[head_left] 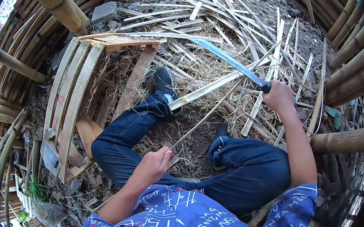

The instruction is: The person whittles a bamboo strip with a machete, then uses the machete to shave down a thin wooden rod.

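Note:
A long curved knife (230,60) with a dark handle is held in my right hand (279,97), its blade pointing to the upper left. My left hand (155,164) is closed around the lower end of a thin bamboo strip (204,118), which slants up to the right and passes near the blade. A wider pale bamboo strip (205,91) runs from beside my left foot up to the right, crossing the thin one near its upper part. Both strips are in front of my bent legs.
Many split bamboo strips (194,16) lie scattered over the dry ground ahead. A slatted wooden crate (72,99) stands at left, with a grey block (104,12) behind it. Thick bamboo poles (348,139) rise on both sides. A plastic packet (50,158) lies lower left.

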A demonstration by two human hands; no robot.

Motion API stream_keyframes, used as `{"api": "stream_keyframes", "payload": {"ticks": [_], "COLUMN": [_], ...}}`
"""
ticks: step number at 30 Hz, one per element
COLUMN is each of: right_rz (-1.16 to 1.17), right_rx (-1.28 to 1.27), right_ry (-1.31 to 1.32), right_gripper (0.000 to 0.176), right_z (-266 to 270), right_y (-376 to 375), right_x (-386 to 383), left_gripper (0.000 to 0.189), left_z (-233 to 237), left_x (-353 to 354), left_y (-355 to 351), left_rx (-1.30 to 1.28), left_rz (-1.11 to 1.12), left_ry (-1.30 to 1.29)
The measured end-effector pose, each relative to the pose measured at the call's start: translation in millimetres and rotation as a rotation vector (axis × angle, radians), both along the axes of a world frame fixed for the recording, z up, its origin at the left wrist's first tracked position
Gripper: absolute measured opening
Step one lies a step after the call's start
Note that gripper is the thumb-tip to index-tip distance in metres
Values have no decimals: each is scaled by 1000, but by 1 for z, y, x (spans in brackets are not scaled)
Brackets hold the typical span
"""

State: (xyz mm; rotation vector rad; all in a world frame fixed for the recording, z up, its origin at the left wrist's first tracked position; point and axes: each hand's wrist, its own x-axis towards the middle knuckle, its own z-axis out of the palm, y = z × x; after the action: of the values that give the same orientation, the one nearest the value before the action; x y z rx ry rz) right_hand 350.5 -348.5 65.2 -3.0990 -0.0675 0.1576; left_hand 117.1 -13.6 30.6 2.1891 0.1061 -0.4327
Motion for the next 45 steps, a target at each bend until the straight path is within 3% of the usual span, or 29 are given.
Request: {"api": "stream_keyframes", "payload": {"ticks": [4, 8, 13, 17, 20, 23, 28, 29, 31, 33, 36, 39, 41, 45], "right_rz": [62, 139, 313, 271, 252, 426, 491, 469, 507, 290, 206, 155, 80, 19], "right_rx": [84, 197, 176, 244, 274, 245, 84, 8, -30, -98, -36, 76, 80, 121], "right_ry": [16, 101, 94, 78, -136, -337, -235, -79, -80, 149, 86, 1, 0, -9], "right_gripper": [23, 20, 17, 16, 14, 14, 17, 17, 16, 16, 17, 21, 22, 24], "right_z": [-4, 11, 14, 17, 13, 13, 14, 15, 18, 32, 44, 62, 82, 95], "right_y": [0, 17, 23, 6, -9, -21, -38, -43, -54, -62, -83, -110, -114, -137], "right_x": [-2, -11, -16, -11, -10, -9, -21, -23, -34, -48, -61, -66, -67, -65], "left_gripper": [28, 29, 28, 27, 27, 27, 35, 35, 33, 27, 26, 32, 52, 68], "left_z": [-17, -5, 3, 2, 16, 31, 23, 22, 18, 17, 37, 44, 50, 80], "left_x": [0, 8, 20, 31, 44, 61, 100, 105, 115, 125, 149, 166, 171, 138], "left_y": [14, 23, 34, 34, 22, 16, 17, 16, 11, 5, -16, -28, -30, -30], "left_rx": [-124, -245, -145, -72, 62, 114, 55, 54, 157, 219, 321, 499, 708, 550], "left_rz": [15, 51, -14, -94, -148, -234, -374, -359, -493, -513, -523, -557, -358, -270], "left_ry": [-29, 72, 87, 64, -20, -81, -122, -129, -190, -287, -252, -446, -901, -812]}}
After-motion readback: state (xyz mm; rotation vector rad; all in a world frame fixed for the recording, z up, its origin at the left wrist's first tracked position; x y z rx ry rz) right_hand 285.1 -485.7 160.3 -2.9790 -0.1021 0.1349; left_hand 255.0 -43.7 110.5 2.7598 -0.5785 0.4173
